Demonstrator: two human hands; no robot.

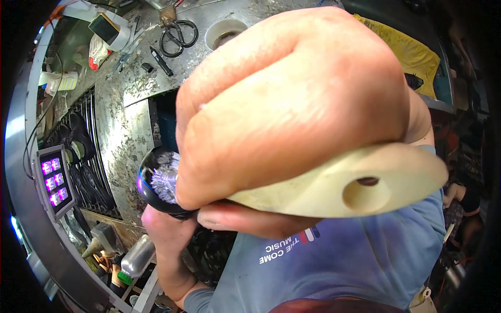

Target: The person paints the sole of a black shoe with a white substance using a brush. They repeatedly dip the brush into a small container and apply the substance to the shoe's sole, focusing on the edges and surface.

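Note:
Very close to the camera, my right hand [292, 104] is closed round a brush with a pale wooden handle [402, 180] that has a round hole near its end. Pale, frayed bristles [166, 180] show past my fingers, inside the curved rim of a black shoe part [151, 201]. Below it, my left hand [167, 224] is closed on that shoe part and holds it up. My right hand hides most of the shoe part, so its full shape cannot be made out.
On the stained metal bench [117, 133] lie black-handled scissors [178, 39], a marker [162, 61] and a cup of dark liquid [225, 34]. A lit purple lamp [55, 180] and a rack with black shoe parts [78, 135] stand left. A yellow cloth [404, 52] hangs far right.

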